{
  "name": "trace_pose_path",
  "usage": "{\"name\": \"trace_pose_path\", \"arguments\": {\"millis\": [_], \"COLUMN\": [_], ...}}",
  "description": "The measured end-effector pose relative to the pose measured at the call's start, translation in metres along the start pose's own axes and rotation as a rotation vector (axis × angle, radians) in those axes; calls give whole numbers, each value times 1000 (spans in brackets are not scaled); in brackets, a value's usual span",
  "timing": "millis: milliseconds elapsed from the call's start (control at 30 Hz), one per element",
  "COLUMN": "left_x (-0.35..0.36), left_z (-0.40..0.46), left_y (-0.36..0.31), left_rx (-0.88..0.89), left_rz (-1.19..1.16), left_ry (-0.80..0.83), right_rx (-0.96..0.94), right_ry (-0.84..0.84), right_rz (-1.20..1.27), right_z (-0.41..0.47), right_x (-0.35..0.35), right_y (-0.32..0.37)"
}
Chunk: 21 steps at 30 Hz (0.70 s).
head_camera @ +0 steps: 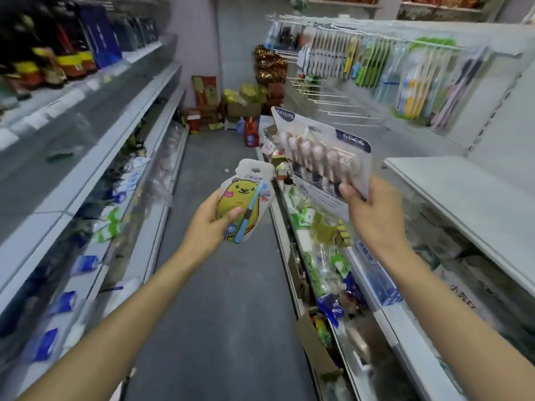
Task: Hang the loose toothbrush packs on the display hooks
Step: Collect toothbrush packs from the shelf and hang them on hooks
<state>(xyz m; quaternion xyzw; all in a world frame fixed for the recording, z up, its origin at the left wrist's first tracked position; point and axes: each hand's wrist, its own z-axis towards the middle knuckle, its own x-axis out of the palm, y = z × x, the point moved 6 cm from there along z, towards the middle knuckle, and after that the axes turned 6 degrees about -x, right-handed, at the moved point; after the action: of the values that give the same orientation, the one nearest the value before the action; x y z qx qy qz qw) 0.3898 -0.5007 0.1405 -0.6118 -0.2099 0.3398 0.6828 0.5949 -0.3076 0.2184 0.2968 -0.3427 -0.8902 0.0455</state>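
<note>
Head view, my left hand [212,219] gripping the bear-print child toothbrush pack [246,198], my right hand [373,214] pinching the six-brush pack [321,157] by its lower edge, display hooks [327,96] beyond

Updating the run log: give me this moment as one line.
left hand: holds bear pack | right hand: holds six-pack, raised toward hooks | hung: neither pack | view: blurred

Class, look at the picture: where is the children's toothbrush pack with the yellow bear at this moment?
In the head view, the bear pack sits centre frame over the aisle floor, gripped by the left hand, left of the six-brush pack held by the right hand.
</note>
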Motion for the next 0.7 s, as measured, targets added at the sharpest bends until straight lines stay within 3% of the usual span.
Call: {"name": "trace_pose_path", "arguments": {"millis": [300,700], "left_x": [-30,-80], "left_z": [115,248], "left_y": [17,54], "left_rx": [-56,-61], "left_rz": [-54,-60], "left_ry": [-178,-201], "right_rx": [12,75], "right_ry": [117,123], "right_rz": [138,202], "right_z": [122,226], "right_x": [89,189], "right_y": [-58,-92]}}
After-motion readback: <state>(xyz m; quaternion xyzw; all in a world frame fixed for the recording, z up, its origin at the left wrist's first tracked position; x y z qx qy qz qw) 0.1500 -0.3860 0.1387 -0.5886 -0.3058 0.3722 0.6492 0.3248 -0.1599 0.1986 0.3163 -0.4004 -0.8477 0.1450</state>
